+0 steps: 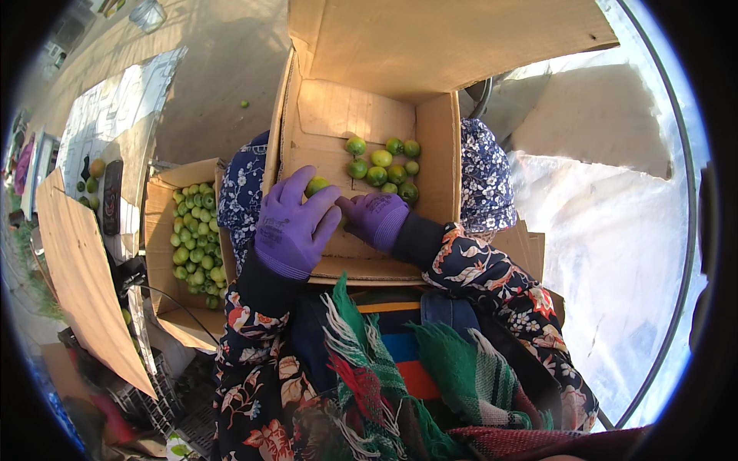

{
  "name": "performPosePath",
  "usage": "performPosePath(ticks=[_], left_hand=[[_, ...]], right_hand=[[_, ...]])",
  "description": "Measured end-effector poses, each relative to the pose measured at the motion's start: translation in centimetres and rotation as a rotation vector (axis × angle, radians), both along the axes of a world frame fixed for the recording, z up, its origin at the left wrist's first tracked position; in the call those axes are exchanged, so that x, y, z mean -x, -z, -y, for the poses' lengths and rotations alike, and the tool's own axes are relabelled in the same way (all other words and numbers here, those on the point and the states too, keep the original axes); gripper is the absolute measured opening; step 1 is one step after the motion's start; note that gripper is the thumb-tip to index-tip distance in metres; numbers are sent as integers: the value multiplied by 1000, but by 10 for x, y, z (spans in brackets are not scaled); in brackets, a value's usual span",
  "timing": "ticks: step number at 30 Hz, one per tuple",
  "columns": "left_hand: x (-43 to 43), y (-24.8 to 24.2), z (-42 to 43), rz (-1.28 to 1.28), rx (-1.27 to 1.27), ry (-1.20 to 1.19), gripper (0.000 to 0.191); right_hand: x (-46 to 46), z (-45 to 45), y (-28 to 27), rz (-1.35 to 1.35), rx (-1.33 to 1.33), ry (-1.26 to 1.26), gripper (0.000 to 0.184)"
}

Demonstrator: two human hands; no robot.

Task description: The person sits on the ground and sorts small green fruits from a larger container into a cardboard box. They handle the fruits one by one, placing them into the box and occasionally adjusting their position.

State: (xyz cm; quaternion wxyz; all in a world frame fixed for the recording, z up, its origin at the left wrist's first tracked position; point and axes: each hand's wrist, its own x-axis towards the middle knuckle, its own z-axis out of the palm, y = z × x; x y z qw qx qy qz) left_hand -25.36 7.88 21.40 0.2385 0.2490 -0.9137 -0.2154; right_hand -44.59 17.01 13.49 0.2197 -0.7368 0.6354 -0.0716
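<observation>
An open cardboard box (435,129) sits before me, tilted flap up at its far side. Several green tomatoes (376,176), some tinged yellow, lie on its floor toward the right. My left hand (297,222), in a purple coated glove, is over the box's left part. One green tomato (316,186) shows between its fingers. My right hand (377,219), gloved alike, reaches left inside the box, its fingertips close to the left hand's. A bit of green shows beneath the right fingers, but most of it is hidden, so its grip is unclear.
A second cardboard box (158,222), full of green tomatoes (199,236), stands at the left. Near it are a leaning wooden board (86,276) and a dark elongated object (113,196). Plastic sheeting (599,242) covers the right side. One tomato (244,104) lies on the ground.
</observation>
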Motion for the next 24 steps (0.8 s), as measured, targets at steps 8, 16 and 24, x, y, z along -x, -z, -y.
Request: performPosePath(ticks=[8, 16, 24], left_hand=[[-2, 2, -1, -6, 7, 42, 28], [1, -1, 1, 60, -35, 83, 31], [1, -4, 1, 207, -219, 56, 71]], right_hand=[[0, 5, 15, 34, -15, 163, 48], [-3, 0, -2, 136, 259, 195, 67], [-3, -6, -31, 317, 303, 99, 59]])
